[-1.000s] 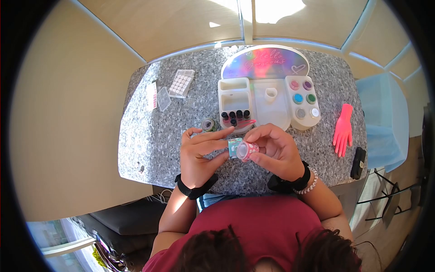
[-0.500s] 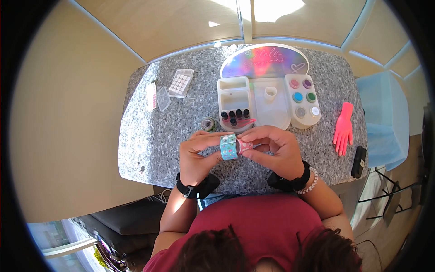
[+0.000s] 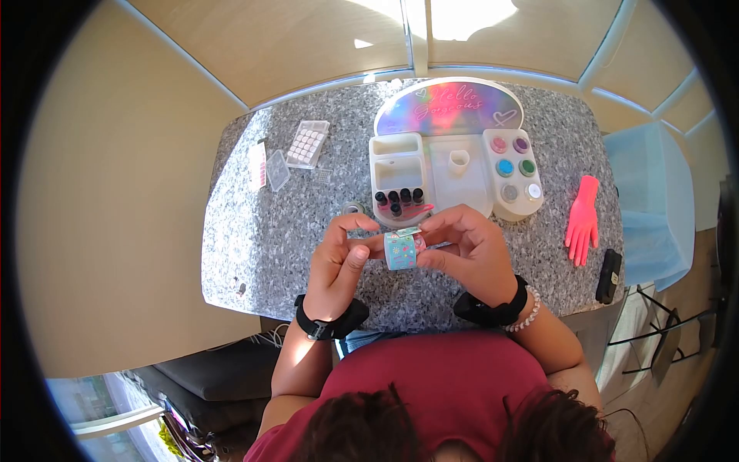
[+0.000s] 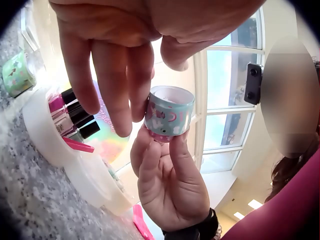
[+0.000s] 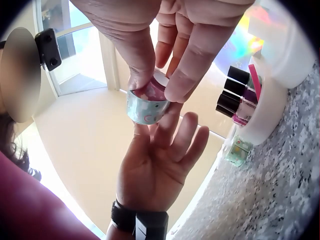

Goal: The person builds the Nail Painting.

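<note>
My right hand (image 3: 477,250) pinches a pink patterned roll (image 5: 155,91) between thumb and fingers. That roll sits partly inside a wider light-blue patterned roll (image 3: 399,255), which looks like decorative tape. A short loose flap (image 3: 409,231) sticks up from the blue roll's top edge. On the blue roll's left side, my left hand (image 3: 335,266) has its fingers extended, fingertips right at the roll, with the thumb held apart. In the left wrist view the pink roll (image 4: 161,137) shows just below the blue one. A green patterned roll (image 4: 18,74) rests on the table past my left hand.
A white organizer (image 3: 462,192) with a holographic back panel (image 3: 454,106) stands ahead, holding nail polish bottles (image 3: 400,199) and round colored pots (image 3: 505,167). Left lie a clear box of white pieces (image 3: 309,144) and its lid (image 3: 278,169); right, a pink glove (image 3: 583,223) and a black case (image 3: 610,276).
The blue roll has gone from my left hand's grip onto the pink roll and turned. My left thumb and fingers have spread away from it; my right hand still holds the pink roll.
</note>
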Tool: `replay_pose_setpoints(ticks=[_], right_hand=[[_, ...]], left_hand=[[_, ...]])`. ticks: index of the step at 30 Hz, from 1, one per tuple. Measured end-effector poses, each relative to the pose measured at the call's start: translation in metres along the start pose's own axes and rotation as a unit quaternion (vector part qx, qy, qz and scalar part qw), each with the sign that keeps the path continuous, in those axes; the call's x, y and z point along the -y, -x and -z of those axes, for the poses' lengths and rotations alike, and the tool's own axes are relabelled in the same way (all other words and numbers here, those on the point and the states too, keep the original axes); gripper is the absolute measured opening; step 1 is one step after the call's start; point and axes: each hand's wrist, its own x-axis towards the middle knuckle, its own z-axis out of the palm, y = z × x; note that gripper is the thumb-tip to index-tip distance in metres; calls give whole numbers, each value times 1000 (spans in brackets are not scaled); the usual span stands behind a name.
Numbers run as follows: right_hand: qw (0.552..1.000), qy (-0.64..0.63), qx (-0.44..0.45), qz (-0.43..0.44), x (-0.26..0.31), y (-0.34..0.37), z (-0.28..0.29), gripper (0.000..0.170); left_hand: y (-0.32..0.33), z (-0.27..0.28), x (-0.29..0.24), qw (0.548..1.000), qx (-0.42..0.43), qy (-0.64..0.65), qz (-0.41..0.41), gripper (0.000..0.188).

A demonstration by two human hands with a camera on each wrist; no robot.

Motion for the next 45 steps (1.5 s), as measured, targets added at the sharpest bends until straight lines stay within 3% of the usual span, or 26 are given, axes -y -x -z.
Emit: replay_pose_setpoints(ticks=[3, 5, 9, 15, 19, 21, 23, 26, 33, 36, 40, 43, 45], right_hand=[[1000, -9, 20, 8, 0, -2, 3, 37], [999, -14, 33, -18, 4, -1, 2, 36], [995, -38, 67, -58, 4, -1, 0, 31], [987, -108, 66, -99, 5, 0, 2, 29], [979, -171, 35, -109, 4, -2, -3, 27], [993, -112, 38, -9, -8, -2, -3, 27], [996, -73, 36, -29, -3, 0, -4, 26], [998, -14, 33, -58, -2, 1, 0, 26], [996, -45, 11, -76, -5, -1, 4, 23], [993, -29, 14, -118, -3, -2, 11, 21], [993, -32, 24, -112, -5, -3, 13, 21], [997, -23, 42, -65, -11, -2, 8, 27], [998, 36, 13, -44, -13, -3, 6, 39]], left_hand=[[-1, -5, -11, 999, 38, 30, 6, 61], [-3, -3, -14, 988, 50, -147, -9, 71], [-7, 1, -10, 970, 76, -225, -51, 72], [-7, -5, -10, 957, 49, -270, -92, 60], [-8, -17, -17, 903, 22, -405, -145, 48], [-9, -22, -18, 884, -4, -439, -158, 44], [-12, -23, -18, 822, -6, -525, -218, 41], [-13, -25, -18, 807, -11, -540, -239, 39], [-14, -20, -18, 806, -6, -540, -242, 40], [-12, -17, -20, 826, -8, -515, -230, 39], [-10, -11, -16, 878, -6, -438, -193, 39], [-12, -7, -4, 905, 6, -388, -175, 40], [-15, -7, -3, 913, 6, -372, -168, 41]])
